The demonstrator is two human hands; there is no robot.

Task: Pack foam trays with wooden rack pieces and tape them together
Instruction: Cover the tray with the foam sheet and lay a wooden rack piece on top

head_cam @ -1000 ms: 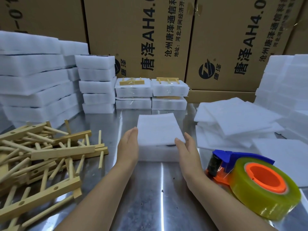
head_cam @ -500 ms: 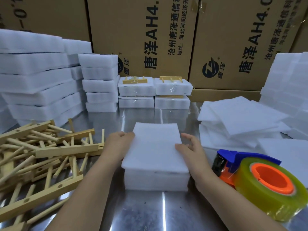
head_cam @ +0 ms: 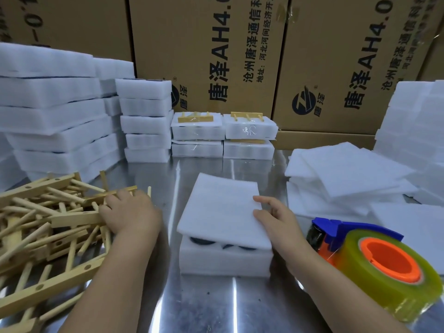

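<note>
A thick white foam tray (head_cam: 225, 261) stands on the steel table in front of me, with a thin foam sheet (head_cam: 222, 209) lying on top as a lid. Dark shapes show in the gap under the lid's front edge. My right hand (head_cam: 276, 218) rests against the lid's right edge with fingers extended. My left hand (head_cam: 131, 211) is over the pile of wooden rack pieces (head_cam: 48, 227) at the left, fingers curled around a wooden bar (head_cam: 74, 218).
A tape dispenser (head_cam: 374, 263) with a yellowish roll sits at the right front. Thin foam sheets (head_cam: 346, 174) lie behind it. Foam tray stacks (head_cam: 55, 116) stand at the left, taped packs (head_cam: 223, 133) at the back, cardboard boxes (head_cam: 216, 51) behind.
My left hand left the foam tray and moved left onto the wooden pile. The tray with its lid came closer to me. My right hand stays on the lid's right edge.
</note>
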